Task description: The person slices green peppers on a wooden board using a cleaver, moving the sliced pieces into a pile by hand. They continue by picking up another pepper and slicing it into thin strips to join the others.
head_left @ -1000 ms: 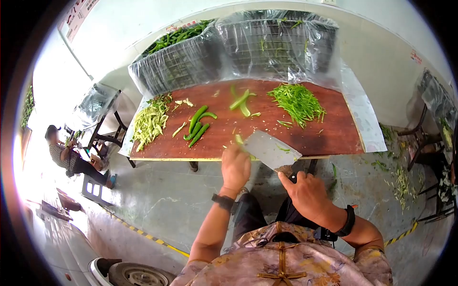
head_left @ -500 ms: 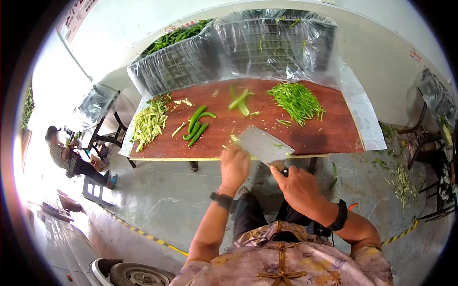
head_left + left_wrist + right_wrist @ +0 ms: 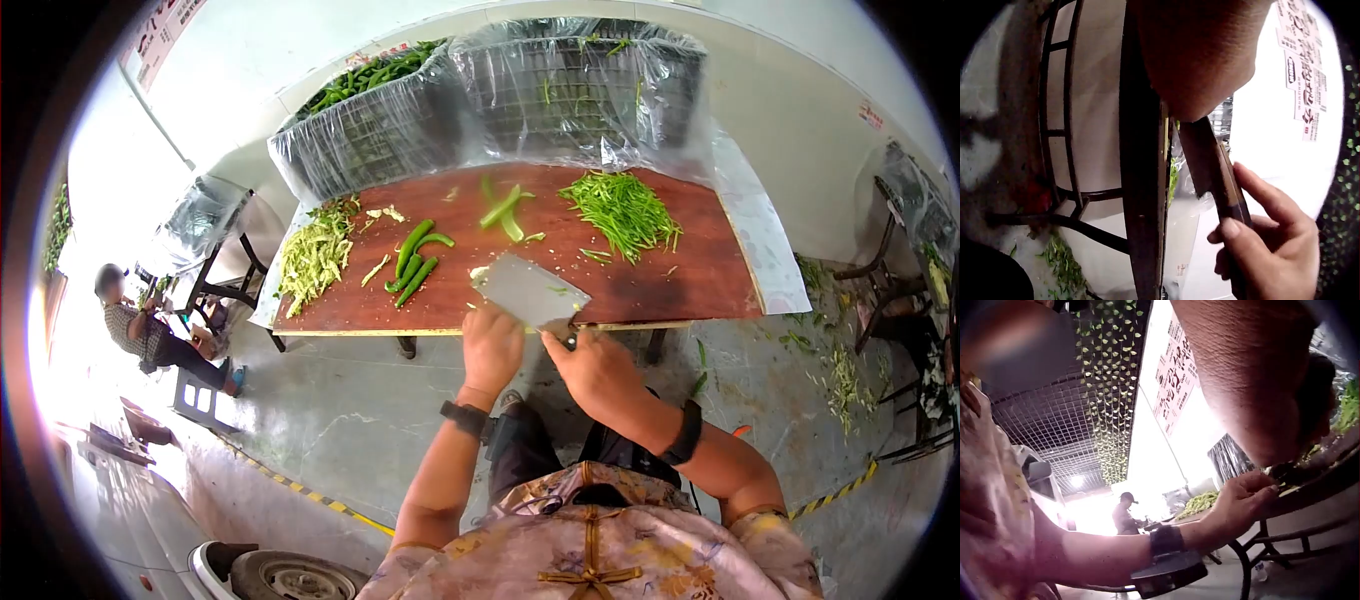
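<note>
My right hand (image 3: 598, 370) grips the handle of a cleaver (image 3: 530, 288), its broad blade lying over the table's near edge; bits of green cling to the metal. In the left wrist view, the right hand's thumb and fingers wrap the handle. My left hand (image 3: 492, 350) is just left of the blade, fingers curled down at the edge on a green pepper, mostly hidden; a pale end (image 3: 479, 272) shows past the blade corner. Whole green peppers (image 3: 410, 265) lie left of centre, and split pepper pieces (image 3: 505, 213) farther back.
Shredded green strips (image 3: 630, 215) are heaped right on the red-brown table (image 3: 680, 292), a paler shredded heap (image 3: 312, 262) left. Plastic-lined crates (image 3: 585, 100) stand along the back, one full of peppers (image 3: 375, 75). Scraps (image 3: 845, 390) litter the floor; another person (image 3: 150, 325) sits far left.
My right hand and the cleaver have moved left in steps, closer to the left hand, and the blade now covers more of the spot before its fingers. The left hand has barely moved.
</note>
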Demonstrator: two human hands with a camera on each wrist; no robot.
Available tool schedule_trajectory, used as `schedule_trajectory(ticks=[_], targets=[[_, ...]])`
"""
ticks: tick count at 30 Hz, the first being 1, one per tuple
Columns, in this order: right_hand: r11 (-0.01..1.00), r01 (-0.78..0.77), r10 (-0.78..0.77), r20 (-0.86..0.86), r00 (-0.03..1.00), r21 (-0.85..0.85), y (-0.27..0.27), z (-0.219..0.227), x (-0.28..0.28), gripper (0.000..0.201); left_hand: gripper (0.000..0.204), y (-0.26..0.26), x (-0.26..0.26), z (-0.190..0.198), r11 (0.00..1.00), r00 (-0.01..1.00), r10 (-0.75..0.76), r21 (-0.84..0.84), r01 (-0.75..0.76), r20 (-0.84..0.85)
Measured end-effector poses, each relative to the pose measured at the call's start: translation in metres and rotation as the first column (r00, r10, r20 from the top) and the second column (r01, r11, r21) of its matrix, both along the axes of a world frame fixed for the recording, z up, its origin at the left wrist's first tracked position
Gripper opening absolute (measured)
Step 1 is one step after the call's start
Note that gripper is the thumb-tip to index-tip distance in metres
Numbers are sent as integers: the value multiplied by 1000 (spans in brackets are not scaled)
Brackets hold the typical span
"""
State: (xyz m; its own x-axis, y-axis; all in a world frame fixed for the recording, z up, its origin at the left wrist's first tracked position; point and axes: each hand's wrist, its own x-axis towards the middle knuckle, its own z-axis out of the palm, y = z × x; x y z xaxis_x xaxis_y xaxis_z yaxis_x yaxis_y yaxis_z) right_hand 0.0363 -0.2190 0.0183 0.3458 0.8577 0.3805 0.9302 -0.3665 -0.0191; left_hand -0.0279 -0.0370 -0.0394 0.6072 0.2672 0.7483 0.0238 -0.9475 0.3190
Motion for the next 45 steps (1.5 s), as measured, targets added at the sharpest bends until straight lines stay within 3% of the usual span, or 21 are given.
schedule_trajectory(ticks=[2,4,10,16,20,22,23,24,27,29,32,38,45], targets=[[999,-14,12,70,998,34,10,-2,5,46,7,3,0,2,1000,1000,-3,12,3,-3],[997,-9,14,-62,998,80,10,-1,8,46,8,3,0,1,1000,1000,-24,-14,24,7],[996,31,-18,-145,989,84,-19,22,21,49,11,1,-1,1,1000,1000,-4,-20,4,0],[998,-42,44,-41,998,51,-34,31,25,37,12,0,0,-3,999,1000,19,-32,-18,12],[996,-85,86,-11,996,15,1,40,35,51,12,0,-1,-3,999,1000,29,-29,-29,7],[978,-170,174,-20,985,118,23,46,41,51,13,2,-2,-3,1000,1000,12,-21,-13,-24],[981,-164,154,95,984,109,28,46,42,49,13,3,-2,-3,1000,1000,21,-22,-21,-16],[979,-173,163,102,981,106,25,48,42,49,13,3,-3,-3,999,1000,8,-37,-9,-16],[981,-185,179,88,980,61,-9,51,38,49,14,2,-3,-4,999,1000,4,-54,-5,-5],[997,-69,72,61,996,-46,-33,49,29,49,14,1,-2,-5,999,1000,-1,-52,1,0],[987,-23,26,20,999,-160,-50,51,16,50,13,0,-1,-6,999,999,32,-15,-31,31],[975,-16,12,-20,1000,-220,-40,47,10,52,12,2,-1,-8,1000,999,17,-12,-16,31],[986,-40,38,-14,999,-160,-5,30,18,52,12,3,-1,-4,999,1000,0,-33,1,25]])
